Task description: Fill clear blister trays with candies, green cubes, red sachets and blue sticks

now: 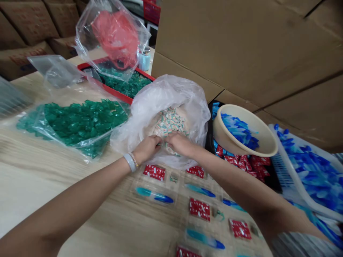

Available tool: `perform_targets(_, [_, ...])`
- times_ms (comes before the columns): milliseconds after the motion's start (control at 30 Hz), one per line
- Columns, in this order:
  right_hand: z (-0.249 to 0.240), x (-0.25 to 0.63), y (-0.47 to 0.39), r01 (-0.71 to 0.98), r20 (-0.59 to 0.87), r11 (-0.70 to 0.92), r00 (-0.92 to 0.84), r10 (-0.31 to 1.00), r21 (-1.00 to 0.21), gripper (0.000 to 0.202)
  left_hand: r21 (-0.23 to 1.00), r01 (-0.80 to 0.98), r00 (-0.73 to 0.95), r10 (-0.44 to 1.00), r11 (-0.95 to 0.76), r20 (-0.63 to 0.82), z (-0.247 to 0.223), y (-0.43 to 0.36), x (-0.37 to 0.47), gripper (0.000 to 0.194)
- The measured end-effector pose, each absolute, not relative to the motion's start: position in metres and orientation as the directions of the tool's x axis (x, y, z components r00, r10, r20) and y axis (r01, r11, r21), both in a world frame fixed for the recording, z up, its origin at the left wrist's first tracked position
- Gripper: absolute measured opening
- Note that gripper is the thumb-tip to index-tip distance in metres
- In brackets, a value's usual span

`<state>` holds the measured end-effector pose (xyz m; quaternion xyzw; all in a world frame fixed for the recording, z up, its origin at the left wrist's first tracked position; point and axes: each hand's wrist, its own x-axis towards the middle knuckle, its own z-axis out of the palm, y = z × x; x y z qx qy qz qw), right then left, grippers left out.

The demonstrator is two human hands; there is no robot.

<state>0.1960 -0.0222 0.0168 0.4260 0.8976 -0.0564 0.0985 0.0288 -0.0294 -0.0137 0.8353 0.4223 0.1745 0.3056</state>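
Both hands reach into the mouth of a cloudy white plastic bag (171, 84) full of small pale pieces with green and orange stripes (173, 119). My left hand (147, 147), with a pale bangle and a beaded bracelet at the wrist, is closed at the bag's near left side; what its fingertips hold is hidden. Beside it my right hand (180, 143) has curled fingers dipped among the striped pieces, and its fingertips are partly hidden. Just below the bag lie clear packs holding red dotted packets (154, 172) and blue plastic pieces (154, 195).
A clear bag of green pieces (80, 117) lies at left, before a red-rimmed tray (115, 93). At right stand a cream bowl (227, 134) and a white basket (291, 167) of blue pieces, with red packets (242, 162) below the bowl. Cardboard (227, 43) stands behind.
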Motion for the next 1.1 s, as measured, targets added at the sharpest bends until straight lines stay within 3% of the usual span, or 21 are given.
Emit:
perform_targets(167, [0.015,0.2,-0.039,0.79,-0.195,0.612,-0.597,0.778,0.026,0.015,0.654,0.587,0.595,0.802,-0.478,0.052,-0.017,-0.029,0.027,0.016])
perform_targets(467, [0.011,0.207,-0.036,0.828,-0.202,0.533,-0.56,0.803,-0.176,0.011,0.64,0.585,0.604,0.794,-0.498,0.065,-0.021,-0.027,0.028,0.015])
perform_targets(833, [0.016,0.205,-0.036,0.785,-0.258,0.616,-0.609,0.75,-0.061,0.016,0.644,0.581,0.611,0.79,-0.498,0.059,-0.016,-0.028,0.028,0.015])
perform_targets(967, [0.028,0.214,-0.031,0.81,-0.166,0.562,-0.585,0.794,-0.165,0.018,0.671,0.567,0.598,0.799,-0.478,0.064,-0.012,-0.027,0.026,0.018])
perform_targets(1100, [0.037,0.218,-0.028,0.764,-0.285,0.569,-0.643,0.711,-0.303,0.018,0.689,0.553,0.61,0.791,-0.469,0.048,-0.012,-0.025,0.026,0.019])
